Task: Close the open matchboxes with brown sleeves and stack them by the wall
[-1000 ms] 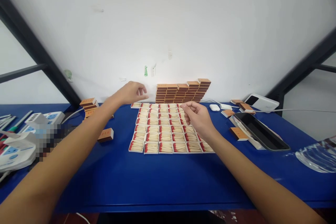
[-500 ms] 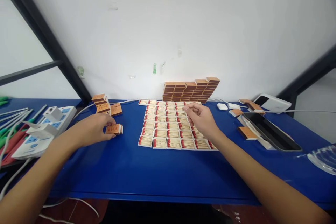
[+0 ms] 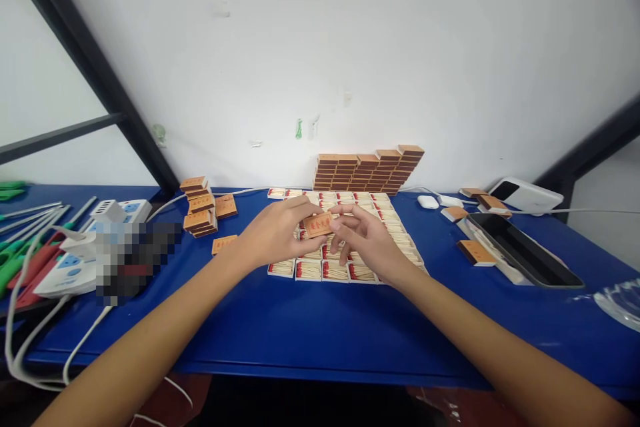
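Observation:
An orange matchbox (image 3: 319,224) is held above the rows of open trays, its printed face turned toward me. My left hand (image 3: 280,230) grips it from the left, fingers behind the top and thumb below. At its right end, my right hand (image 3: 365,237) has thumb and fingers closed on the box. Beneath both hands lie open matchbox trays (image 3: 335,272) full of red-tipped matches, partly hidden by the hands. Another orange matchbox (image 3: 224,243) lies on the table beside my left wrist.
Brown matchboxes (image 3: 367,172) are stacked against the wall. A smaller leaning stack (image 3: 200,210) stands at left, near a power strip (image 3: 80,260) with cables. To the right are a phone (image 3: 523,250), white earbud case (image 3: 427,201), power bank (image 3: 525,193) and loose matchboxes.
My left hand has moved right from the table's left side, now with a matchbox in it. My right hand has shifted slightly left and down to meet that box.

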A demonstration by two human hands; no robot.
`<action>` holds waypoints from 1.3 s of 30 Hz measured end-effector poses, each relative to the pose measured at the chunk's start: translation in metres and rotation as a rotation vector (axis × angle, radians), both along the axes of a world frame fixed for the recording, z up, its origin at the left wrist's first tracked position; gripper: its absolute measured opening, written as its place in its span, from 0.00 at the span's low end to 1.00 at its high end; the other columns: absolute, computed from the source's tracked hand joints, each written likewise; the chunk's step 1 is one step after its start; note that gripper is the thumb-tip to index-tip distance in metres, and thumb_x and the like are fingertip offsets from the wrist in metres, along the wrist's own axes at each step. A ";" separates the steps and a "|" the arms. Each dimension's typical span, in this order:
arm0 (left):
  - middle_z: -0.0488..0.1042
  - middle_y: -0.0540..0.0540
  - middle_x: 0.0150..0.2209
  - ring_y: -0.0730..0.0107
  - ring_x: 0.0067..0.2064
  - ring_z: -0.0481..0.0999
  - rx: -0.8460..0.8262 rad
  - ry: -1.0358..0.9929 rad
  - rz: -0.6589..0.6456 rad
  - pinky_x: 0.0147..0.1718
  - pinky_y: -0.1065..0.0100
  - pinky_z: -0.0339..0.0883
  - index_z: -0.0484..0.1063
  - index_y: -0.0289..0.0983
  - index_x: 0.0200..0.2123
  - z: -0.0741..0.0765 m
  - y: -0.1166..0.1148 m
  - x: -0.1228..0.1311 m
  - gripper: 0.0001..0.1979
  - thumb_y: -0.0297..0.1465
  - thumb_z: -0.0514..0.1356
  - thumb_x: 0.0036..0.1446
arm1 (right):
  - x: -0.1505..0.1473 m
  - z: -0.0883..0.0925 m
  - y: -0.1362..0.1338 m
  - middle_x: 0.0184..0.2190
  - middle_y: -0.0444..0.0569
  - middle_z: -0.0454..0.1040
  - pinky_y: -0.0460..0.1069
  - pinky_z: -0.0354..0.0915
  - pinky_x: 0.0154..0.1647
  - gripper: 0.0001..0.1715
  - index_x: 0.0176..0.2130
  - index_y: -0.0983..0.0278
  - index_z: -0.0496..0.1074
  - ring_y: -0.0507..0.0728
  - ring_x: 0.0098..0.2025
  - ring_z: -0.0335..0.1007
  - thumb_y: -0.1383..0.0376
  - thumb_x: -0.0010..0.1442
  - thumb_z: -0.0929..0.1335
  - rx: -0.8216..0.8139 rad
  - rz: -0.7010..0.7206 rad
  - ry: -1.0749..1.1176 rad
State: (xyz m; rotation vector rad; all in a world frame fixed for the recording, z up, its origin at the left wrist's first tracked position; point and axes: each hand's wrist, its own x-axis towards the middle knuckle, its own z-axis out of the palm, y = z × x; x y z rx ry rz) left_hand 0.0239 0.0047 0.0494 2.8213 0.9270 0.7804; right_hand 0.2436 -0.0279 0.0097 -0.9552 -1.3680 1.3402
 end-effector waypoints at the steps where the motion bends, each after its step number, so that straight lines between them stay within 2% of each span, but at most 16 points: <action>1: 0.81 0.42 0.44 0.58 0.44 0.80 0.006 -0.037 0.000 0.44 0.58 0.74 0.77 0.39 0.50 -0.004 -0.001 0.002 0.14 0.38 0.64 0.65 | -0.001 -0.001 -0.001 0.33 0.44 0.76 0.48 0.72 0.19 0.33 0.51 0.61 0.69 0.54 0.27 0.75 0.45 0.57 0.77 -0.008 -0.021 0.004; 5: 0.81 0.44 0.44 0.61 0.42 0.80 0.031 -0.167 0.030 0.41 0.60 0.74 0.76 0.39 0.51 -0.018 0.000 0.001 0.15 0.36 0.67 0.64 | 0.000 -0.004 0.001 0.29 0.41 0.75 0.47 0.69 0.17 0.35 0.50 0.60 0.67 0.53 0.24 0.71 0.44 0.55 0.78 -0.012 -0.107 -0.003; 8: 0.82 0.45 0.44 0.64 0.39 0.80 0.006 -0.245 0.056 0.41 0.62 0.74 0.76 0.38 0.49 -0.027 0.004 -0.003 0.14 0.35 0.69 0.61 | 0.004 -0.004 0.005 0.31 0.42 0.76 0.48 0.69 0.17 0.36 0.51 0.60 0.66 0.53 0.24 0.72 0.42 0.55 0.78 -0.004 -0.165 -0.020; 11: 0.83 0.46 0.43 0.65 0.39 0.81 0.006 -0.307 0.118 0.40 0.62 0.75 0.77 0.38 0.48 -0.033 0.008 -0.006 0.15 0.34 0.70 0.59 | 0.009 -0.001 0.008 0.33 0.42 0.75 0.47 0.67 0.17 0.33 0.50 0.58 0.66 0.52 0.24 0.70 0.43 0.58 0.76 0.046 -0.344 0.037; 13: 0.83 0.46 0.43 0.65 0.39 0.81 0.010 -0.340 0.143 0.41 0.63 0.75 0.77 0.38 0.48 -0.035 0.009 -0.007 0.15 0.34 0.70 0.58 | 0.009 0.001 0.007 0.31 0.39 0.73 0.45 0.65 0.17 0.28 0.48 0.58 0.68 0.50 0.24 0.67 0.44 0.60 0.75 0.079 -0.427 0.077; 14: 0.83 0.46 0.43 0.64 0.40 0.81 0.012 -0.352 0.143 0.41 0.62 0.75 0.77 0.38 0.48 -0.035 0.008 -0.007 0.15 0.34 0.70 0.58 | 0.009 0.001 0.006 0.30 0.39 0.71 0.45 0.64 0.17 0.26 0.46 0.58 0.69 0.50 0.24 0.66 0.44 0.61 0.75 0.080 -0.400 0.073; 18: 0.84 0.45 0.45 0.62 0.44 0.83 0.021 -0.375 0.094 0.46 0.61 0.76 0.78 0.39 0.48 -0.035 0.004 -0.004 0.14 0.33 0.70 0.59 | -0.001 0.000 -0.004 0.25 0.39 0.68 0.45 0.63 0.16 0.25 0.44 0.59 0.73 0.51 0.22 0.64 0.42 0.63 0.73 0.015 -0.028 -0.049; 19: 0.84 0.45 0.45 0.61 0.45 0.83 0.019 -0.369 0.082 0.46 0.61 0.76 0.79 0.39 0.48 -0.035 0.003 -0.003 0.13 0.33 0.70 0.60 | -0.004 -0.002 -0.006 0.23 0.39 0.67 0.45 0.63 0.15 0.25 0.44 0.59 0.73 0.51 0.21 0.63 0.42 0.63 0.73 0.004 0.018 -0.070; 21: 0.85 0.44 0.45 0.60 0.45 0.84 0.009 -0.335 0.072 0.47 0.59 0.76 0.79 0.38 0.49 -0.036 0.002 -0.002 0.14 0.35 0.70 0.61 | -0.005 -0.005 -0.005 0.20 0.38 0.66 0.45 0.62 0.15 0.25 0.40 0.60 0.74 0.50 0.19 0.61 0.41 0.64 0.72 0.001 -0.002 -0.092; 25: 0.85 0.42 0.47 0.56 0.47 0.84 0.006 -0.241 0.092 0.48 0.57 0.77 0.80 0.38 0.51 -0.037 0.007 -0.008 0.18 0.42 0.70 0.62 | 0.003 -0.006 0.003 0.19 0.40 0.67 0.46 0.62 0.17 0.27 0.32 0.61 0.73 0.50 0.18 0.60 0.41 0.60 0.74 -0.006 -0.153 -0.085; 30: 0.85 0.42 0.47 0.56 0.44 0.84 -0.002 -0.186 0.229 0.47 0.57 0.76 0.81 0.38 0.50 -0.022 0.030 -0.040 0.20 0.46 0.69 0.62 | 0.016 -0.003 0.011 0.20 0.42 0.67 0.45 0.60 0.18 0.27 0.29 0.61 0.71 0.50 0.21 0.61 0.42 0.58 0.77 0.005 -0.318 -0.045; 34: 0.84 0.41 0.47 0.54 0.45 0.82 -0.058 -0.060 0.396 0.46 0.57 0.74 0.82 0.38 0.49 -0.012 0.061 -0.076 0.21 0.47 0.68 0.61 | 0.022 -0.004 0.016 0.22 0.42 0.67 0.45 0.60 0.19 0.28 0.27 0.61 0.70 0.50 0.22 0.61 0.42 0.58 0.77 0.035 -0.351 -0.033; 36: 0.82 0.40 0.46 0.53 0.45 0.80 -0.060 0.057 0.457 0.45 0.57 0.73 0.83 0.37 0.48 -0.014 0.077 -0.087 0.20 0.45 0.69 0.60 | 0.024 -0.005 0.018 0.23 0.43 0.67 0.45 0.59 0.19 0.29 0.28 0.61 0.72 0.50 0.23 0.61 0.41 0.57 0.77 0.037 -0.355 -0.024; 39: 0.80 0.41 0.43 0.54 0.42 0.80 -0.133 0.185 0.495 0.43 0.59 0.71 0.83 0.39 0.47 -0.025 0.094 -0.091 0.18 0.43 0.71 0.57 | 0.025 -0.006 0.019 0.23 0.42 0.67 0.45 0.59 0.18 0.29 0.29 0.61 0.73 0.50 0.23 0.61 0.40 0.55 0.78 0.034 -0.364 -0.018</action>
